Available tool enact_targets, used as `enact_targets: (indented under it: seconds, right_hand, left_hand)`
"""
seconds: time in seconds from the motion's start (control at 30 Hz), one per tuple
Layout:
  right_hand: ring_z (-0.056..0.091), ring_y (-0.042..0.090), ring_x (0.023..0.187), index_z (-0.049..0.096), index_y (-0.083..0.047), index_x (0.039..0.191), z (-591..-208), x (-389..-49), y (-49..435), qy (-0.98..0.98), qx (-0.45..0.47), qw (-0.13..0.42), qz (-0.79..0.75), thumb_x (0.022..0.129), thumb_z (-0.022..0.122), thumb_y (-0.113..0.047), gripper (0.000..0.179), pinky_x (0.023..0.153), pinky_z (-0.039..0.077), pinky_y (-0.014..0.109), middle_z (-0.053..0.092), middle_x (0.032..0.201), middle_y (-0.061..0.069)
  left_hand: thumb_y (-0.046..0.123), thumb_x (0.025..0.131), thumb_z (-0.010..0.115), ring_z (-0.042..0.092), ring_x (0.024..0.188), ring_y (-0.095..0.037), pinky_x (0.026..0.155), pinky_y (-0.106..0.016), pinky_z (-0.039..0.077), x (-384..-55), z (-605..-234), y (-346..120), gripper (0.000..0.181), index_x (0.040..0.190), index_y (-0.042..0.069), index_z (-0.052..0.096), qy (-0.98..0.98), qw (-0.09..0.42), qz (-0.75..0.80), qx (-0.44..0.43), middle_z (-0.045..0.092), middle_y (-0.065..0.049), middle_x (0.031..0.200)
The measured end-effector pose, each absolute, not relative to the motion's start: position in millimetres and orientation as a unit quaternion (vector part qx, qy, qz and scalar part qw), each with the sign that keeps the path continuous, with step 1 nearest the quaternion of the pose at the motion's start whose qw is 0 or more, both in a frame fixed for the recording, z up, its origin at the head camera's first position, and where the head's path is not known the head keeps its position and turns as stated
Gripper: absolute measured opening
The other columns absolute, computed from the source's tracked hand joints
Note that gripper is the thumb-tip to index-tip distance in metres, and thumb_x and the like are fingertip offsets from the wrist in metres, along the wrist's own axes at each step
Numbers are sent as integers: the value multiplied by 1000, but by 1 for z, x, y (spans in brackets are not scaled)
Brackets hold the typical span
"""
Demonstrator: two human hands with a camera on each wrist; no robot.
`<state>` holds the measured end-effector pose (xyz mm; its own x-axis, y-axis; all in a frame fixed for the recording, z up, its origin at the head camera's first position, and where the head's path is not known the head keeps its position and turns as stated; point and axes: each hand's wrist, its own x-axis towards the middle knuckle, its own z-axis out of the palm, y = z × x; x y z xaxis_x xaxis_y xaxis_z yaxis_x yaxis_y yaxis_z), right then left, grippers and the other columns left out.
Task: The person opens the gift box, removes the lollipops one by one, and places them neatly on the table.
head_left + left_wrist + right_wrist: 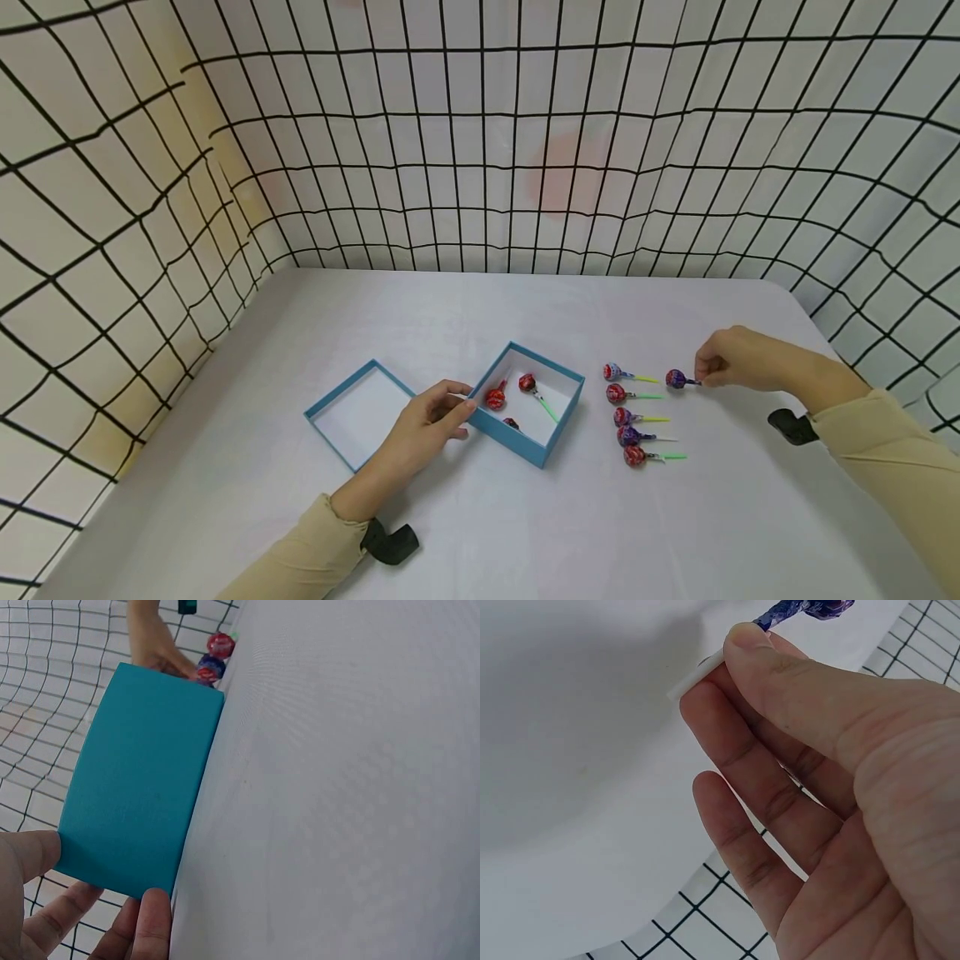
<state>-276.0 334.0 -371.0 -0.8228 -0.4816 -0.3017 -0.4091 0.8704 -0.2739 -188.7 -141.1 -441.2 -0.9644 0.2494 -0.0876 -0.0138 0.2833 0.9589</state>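
My right hand point(738, 360) pinches a purple-wrapped lollipop point(677, 379) by its stick. In the right wrist view the thumb and fingertips press on the white stick point(699, 675), and the blue-purple wrapper point(784, 611) is at the top edge. The left hand point(433, 414) holds the near-left corner of a blue open box point(517, 442), thumb on the rim and fingers against the wall. Inside lie a red lollipop point(496, 397), a dark red one with a green stick point(528, 383) and another partly hidden by the front wall. Several lollipops point(634, 456) lie in a column right of the box.
A blue-edged box lid point(362, 410) lies inside up on the white table point(570, 533), left of the box and partly behind my left hand. Black netting point(480, 167) over white cloth rises behind the table and along both sides.
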Motion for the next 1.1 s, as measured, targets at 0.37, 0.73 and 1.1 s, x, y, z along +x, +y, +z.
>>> enact_targets:
  seconds: [0.37,0.73,1.1]
  right_hand:
    - [57,10,76,75,-12,85,-381,-281,339,949,-220,198,-108,93,81,-2,13,67,51,24,70,80,-7]
    - [56,9,75,75,-14,85,-384,-282,339,950,-215,198,-110,92,82,-4,14,67,50,23,70,81,-8]
    - [58,12,78,76,-11,88,-384,-281,337,949,-211,202,-119,91,83,-4,10,69,51,23,71,83,-7]
  left_hand:
    - [26,109,65,77,95,-22,93,-37,64,-188,-440,-141,35,139,8,65,792,114,595,76,73,-18,123]
    - [26,110,64,77,96,-25,95,-42,64,-187,-436,-141,37,140,6,63,790,111,598,79,72,-19,125]
    - [25,109,65,76,95,-22,91,-36,65,-188,-441,-140,33,136,5,65,791,108,597,82,73,-18,121]
